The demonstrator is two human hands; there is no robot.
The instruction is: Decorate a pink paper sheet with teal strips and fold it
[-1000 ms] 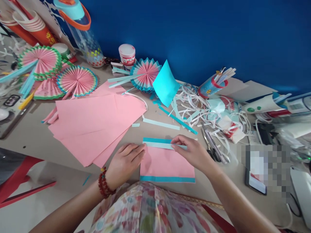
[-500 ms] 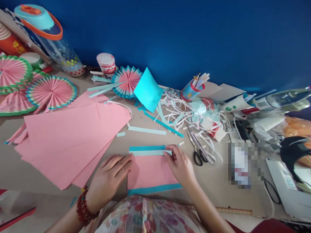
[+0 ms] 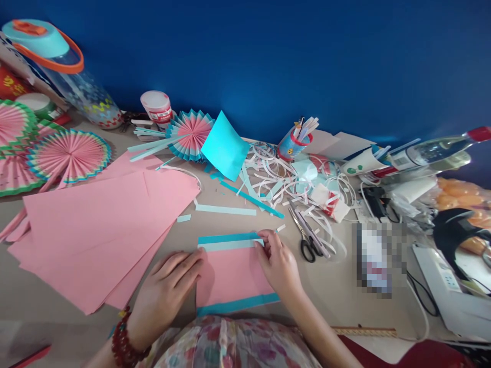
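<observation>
A pink paper sheet point(image 3: 233, 273) with blue bands along its far and near edges lies flat in front of me. A pale blue paper strip point(image 3: 230, 246) runs across it, just below the far blue band. At the strip's right end my right hand point(image 3: 280, 263) pinches it between thumb and fingers. My left hand point(image 3: 169, 283), wearing a red bead bracelet, rests flat with fingers stretched out, the tips at the sheet's left edge and the strip's left end. Another pale blue strip point(image 3: 226, 210) lies beyond the sheet.
Large pink sheets point(image 3: 103, 230) are piled at the left, near pleated paper fans point(image 3: 71, 153). Scissors point(image 3: 306, 237) lie right of my right hand. Behind them are tangled paper scraps point(image 3: 268, 174) and a pen cup point(image 3: 293, 144). A tall bottle point(image 3: 80, 87) stands at the back left.
The whole view has shifted, so things on the table appear further left. Both hands keep nearly the same places on the sheet, with the strip still under the right fingers.
</observation>
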